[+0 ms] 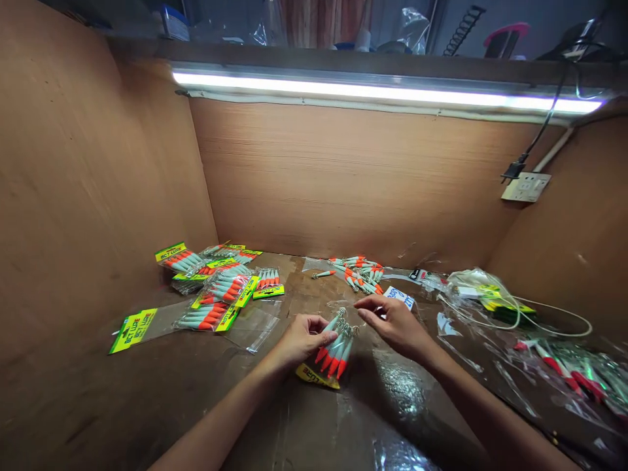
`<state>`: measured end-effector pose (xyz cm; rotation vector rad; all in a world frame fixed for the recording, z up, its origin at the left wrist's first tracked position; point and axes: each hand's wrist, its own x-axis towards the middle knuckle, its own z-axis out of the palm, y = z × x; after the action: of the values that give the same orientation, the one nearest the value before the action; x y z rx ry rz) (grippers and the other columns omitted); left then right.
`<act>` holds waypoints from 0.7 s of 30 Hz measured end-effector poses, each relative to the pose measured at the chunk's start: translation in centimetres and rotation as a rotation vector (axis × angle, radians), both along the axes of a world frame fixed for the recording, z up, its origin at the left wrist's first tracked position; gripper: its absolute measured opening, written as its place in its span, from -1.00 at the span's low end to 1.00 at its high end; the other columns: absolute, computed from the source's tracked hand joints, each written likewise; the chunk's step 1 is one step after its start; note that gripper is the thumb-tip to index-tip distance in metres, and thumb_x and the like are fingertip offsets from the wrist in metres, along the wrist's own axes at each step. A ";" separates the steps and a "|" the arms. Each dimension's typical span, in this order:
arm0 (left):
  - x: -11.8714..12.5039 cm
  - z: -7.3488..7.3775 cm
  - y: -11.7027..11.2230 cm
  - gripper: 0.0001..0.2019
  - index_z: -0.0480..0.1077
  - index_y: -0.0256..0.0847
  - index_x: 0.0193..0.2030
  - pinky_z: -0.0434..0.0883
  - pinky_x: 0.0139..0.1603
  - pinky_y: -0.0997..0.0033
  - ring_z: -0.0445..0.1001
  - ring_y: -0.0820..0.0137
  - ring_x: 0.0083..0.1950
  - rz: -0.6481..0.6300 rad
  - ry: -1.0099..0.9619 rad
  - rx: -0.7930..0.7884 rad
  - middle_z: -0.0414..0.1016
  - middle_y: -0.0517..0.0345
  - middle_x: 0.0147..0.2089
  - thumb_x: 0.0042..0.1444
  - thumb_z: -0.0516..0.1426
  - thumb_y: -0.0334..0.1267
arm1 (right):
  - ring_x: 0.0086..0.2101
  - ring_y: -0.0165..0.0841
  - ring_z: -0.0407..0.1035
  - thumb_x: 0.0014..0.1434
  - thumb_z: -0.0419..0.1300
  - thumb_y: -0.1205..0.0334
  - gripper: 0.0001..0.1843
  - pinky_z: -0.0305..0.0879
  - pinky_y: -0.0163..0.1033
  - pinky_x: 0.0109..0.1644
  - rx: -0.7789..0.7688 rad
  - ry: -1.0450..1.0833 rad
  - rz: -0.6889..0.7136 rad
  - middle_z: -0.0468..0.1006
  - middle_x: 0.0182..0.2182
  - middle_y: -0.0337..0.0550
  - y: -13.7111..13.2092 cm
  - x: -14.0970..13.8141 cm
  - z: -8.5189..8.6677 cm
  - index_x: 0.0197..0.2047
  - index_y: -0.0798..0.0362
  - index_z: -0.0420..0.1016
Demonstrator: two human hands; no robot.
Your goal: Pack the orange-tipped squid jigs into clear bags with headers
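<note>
My left hand (300, 339) is closed on a clear packet of lures (332, 350) with pale bodies, orange tips and a yellow label, held just above the table's middle. My right hand (392, 322) pinches the packet's clear top edge near the metal hooks, fingers curled. A loose heap of the same lures (358, 271) lies farther back. Filled packets (223, 288) with yellow-green labels are piled at the left. An empty labelled bag (135, 329) lies flat at the far left.
Brown board walls enclose the table (196, 392) on three sides, with a lit tube lamp (383, 91) overhead. A wall socket (526, 186) sits at the right. Clear bags, a white cord (554, 314) and red-tipped lures (564, 369) crowd the right side.
</note>
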<state>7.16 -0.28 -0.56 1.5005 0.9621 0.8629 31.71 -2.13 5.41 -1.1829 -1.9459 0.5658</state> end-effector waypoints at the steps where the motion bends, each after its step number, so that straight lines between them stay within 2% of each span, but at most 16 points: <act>1: 0.2 -0.1 0.0 -0.57 0.56 -0.36 -0.30 0.25 -0.42 0.50 0.39 0.44 -0.46 -0.012 0.011 0.025 0.52 0.13 -0.43 -0.06 0.35 0.05 | -0.24 -0.24 0.49 0.24 0.18 0.07 -0.73 0.35 -0.20 -0.14 -0.019 0.009 0.026 0.65 -0.23 -0.10 0.0 -0.3 -0.3 -0.11 0.00 0.61; 4: 0.4 -0.2 0.0 -0.58 0.59 -0.35 -0.23 0.31 -0.32 0.46 0.46 0.37 -0.37 -0.029 0.039 0.072 0.59 0.07 -0.34 -0.02 0.33 0.02 | -0.31 -0.27 0.48 0.19 0.23 0.13 -0.67 0.34 -0.21 -0.20 -0.138 0.055 0.061 0.64 -0.32 -0.13 0.3 -0.8 -1.7 0.01 0.03 0.55; 8: -0.1 -0.3 0.6 -0.46 0.55 -0.34 -0.09 0.28 -0.40 0.49 0.44 0.40 -0.43 -0.010 0.103 -0.043 0.59 0.08 -0.36 -0.10 0.36 0.04 | -0.43 -0.36 0.44 0.10 0.29 0.10 -0.54 0.30 -0.27 -0.32 -0.419 0.268 0.123 0.62 -0.43 -0.17 0.8 -0.5 -3.0 0.04 0.13 0.46; 11: -0.9 -0.3 0.8 -0.43 0.55 -0.36 -0.15 0.20 -0.51 0.52 0.38 0.45 -0.54 -0.094 0.165 -0.142 0.56 0.11 -0.45 -0.22 0.41 0.05 | -0.54 -0.40 0.40 0.07 0.31 0.04 -0.53 0.19 -0.34 -0.47 -0.683 0.316 0.132 0.62 -0.49 -0.17 1.2 -0.2 -3.9 -0.03 0.15 0.43; 13: -1.3 -0.2 0.9 -0.45 0.57 -0.36 -0.20 0.18 -0.54 0.52 0.36 0.45 -0.56 -0.160 0.199 -0.180 0.56 0.12 -0.47 -0.26 0.42 0.04 | -0.58 -0.42 0.37 0.04 0.33 0.02 -0.50 0.14 -0.37 -0.52 -0.790 0.269 0.154 0.62 -0.51 -0.19 1.5 0.0 -4.7 -0.03 0.13 0.44; 15: -1.5 -0.2 0.8 -0.47 0.58 -0.35 -0.20 0.20 -0.52 0.51 0.37 0.44 -0.54 -0.198 0.221 -0.186 0.56 0.12 -0.46 -0.24 0.41 0.04 | -0.56 -0.43 0.38 0.01 0.36 0.04 -0.52 0.14 -0.38 -0.53 -0.780 0.201 0.198 0.62 -0.47 -0.19 1.9 0.2 -5.5 -0.04 0.12 0.49; 19: -1.4 -0.5 0.9 -0.51 0.58 -0.32 -0.17 0.22 -0.46 0.51 0.40 0.41 -0.45 -0.174 0.245 -0.108 0.57 0.16 -0.43 -0.18 0.39 -0.01 | -0.40 -0.37 0.44 0.00 0.36 0.11 -0.63 0.28 -0.34 -0.38 -0.571 0.080 0.217 0.64 -0.34 -0.15 2.3 0.3 -6.5 -0.14 0.13 0.60; 21: -1.2 -0.8 1.0 -0.54 0.59 -0.32 -0.16 0.22 -0.44 0.51 0.41 0.40 -0.42 -0.165 0.256 -0.074 0.58 0.15 -0.40 -0.15 0.37 -0.02 | -0.38 -0.35 0.45 0.04 0.32 0.11 -0.66 0.30 -0.32 -0.34 -0.506 0.041 0.196 0.65 -0.34 -0.15 2.3 0.1 -6.7 -0.14 0.12 0.62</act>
<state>5.93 0.69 -1.34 1.6268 1.0262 0.5201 31.83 0.13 -1.34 -1.2681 -1.9549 1.2307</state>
